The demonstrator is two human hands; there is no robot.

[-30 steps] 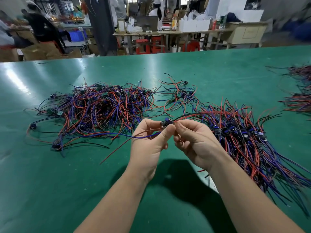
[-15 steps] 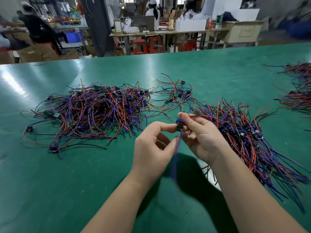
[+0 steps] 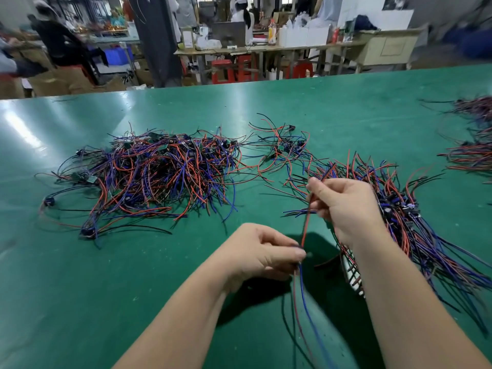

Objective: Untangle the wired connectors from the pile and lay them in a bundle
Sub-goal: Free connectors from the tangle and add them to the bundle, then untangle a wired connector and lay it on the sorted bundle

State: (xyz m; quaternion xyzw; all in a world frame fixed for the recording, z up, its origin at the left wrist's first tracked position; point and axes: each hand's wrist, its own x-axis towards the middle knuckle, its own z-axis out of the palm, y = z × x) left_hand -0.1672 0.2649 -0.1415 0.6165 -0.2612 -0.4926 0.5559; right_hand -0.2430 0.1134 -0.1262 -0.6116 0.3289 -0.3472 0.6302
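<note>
While left hand pinches the wires, right hand holds them.

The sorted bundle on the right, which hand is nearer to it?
Right. The right hand, pinching wires, overlaps the left edge of the bundle; the left hand, pinching them, sits further left, apart from it.

A glossy green tabletop catches pale streaks of overhead light. Beyond its far edge stands a dark pillar, then a long wooden workbench carrying white boxes, with red stools beneath. A beige cabinet sits right; cardboard boxes and a blue bin sit left.
</note>
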